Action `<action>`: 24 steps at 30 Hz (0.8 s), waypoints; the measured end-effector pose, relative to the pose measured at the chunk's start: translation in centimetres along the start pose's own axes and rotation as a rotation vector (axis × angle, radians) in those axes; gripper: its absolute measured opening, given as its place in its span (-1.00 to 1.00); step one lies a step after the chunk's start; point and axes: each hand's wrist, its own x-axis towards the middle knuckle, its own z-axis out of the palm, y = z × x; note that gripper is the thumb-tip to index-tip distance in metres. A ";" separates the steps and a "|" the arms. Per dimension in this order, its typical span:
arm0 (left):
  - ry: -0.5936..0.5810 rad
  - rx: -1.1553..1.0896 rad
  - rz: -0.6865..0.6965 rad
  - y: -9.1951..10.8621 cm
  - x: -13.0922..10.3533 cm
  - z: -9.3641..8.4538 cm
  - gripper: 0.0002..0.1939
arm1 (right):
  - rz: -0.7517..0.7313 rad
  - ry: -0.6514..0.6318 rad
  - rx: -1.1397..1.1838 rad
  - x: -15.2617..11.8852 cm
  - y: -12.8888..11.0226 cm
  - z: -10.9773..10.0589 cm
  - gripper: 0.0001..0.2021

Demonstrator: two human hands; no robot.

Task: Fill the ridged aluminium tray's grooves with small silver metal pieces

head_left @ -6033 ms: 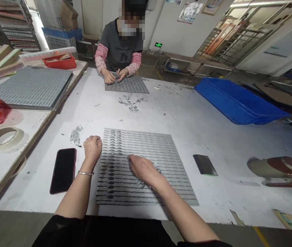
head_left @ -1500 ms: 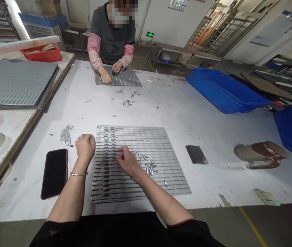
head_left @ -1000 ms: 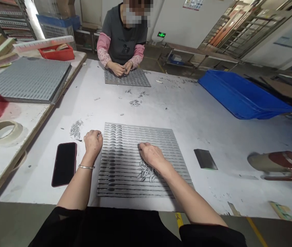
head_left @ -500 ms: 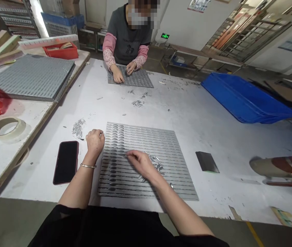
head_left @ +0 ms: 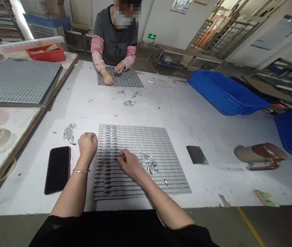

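Note:
A grey striped panel [head_left: 146, 144] lies flat on the white table. Dark leaf-shaped pieces [head_left: 107, 175] run in two columns near its left side. My right hand [head_left: 130, 164] is over the panel beside these columns, thumb and fingers pinched; what they hold, if anything, is too small to make out. Loose silvery pieces [head_left: 149, 164] lie in a heap on the panel, just right of that hand. At the panel's left edge my left hand [head_left: 87, 144] rests with curled fingers, and any piece in it is hidden. Another pile of pieces [head_left: 69, 133] is left of it.
A phone [head_left: 57, 169] lies left of my left forearm. Right of the panel are a dark block [head_left: 197, 155] and a jug [head_left: 261, 154]. A blue bin [head_left: 228, 92] stands farther back. Across the table, a person works on another panel [head_left: 130, 79]. Stacked panels [head_left: 19, 80] are at left.
The view has shifted, so most things appear farther left. My right hand has drawn its fingers closer together and stays beside the leaf-shaped columns. My left hand remains at the panel's edge.

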 end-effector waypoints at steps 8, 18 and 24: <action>0.012 -0.002 0.004 0.2 -0.1 -0.2 -0.77 | 0.063 0.018 -0.467 0.5 4.8 -7.0 -0.88; -0.015 -0.001 -0.009 0.1 -0.1 0.1 -0.76 | -0.081 -0.052 0.110 -1.4 1.7 -2.8 -0.74; -0.024 -0.015 -0.019 0.2 -0.3 0.2 -0.77 | -0.166 -0.088 -0.147 -2.9 -0.4 -0.1 -0.74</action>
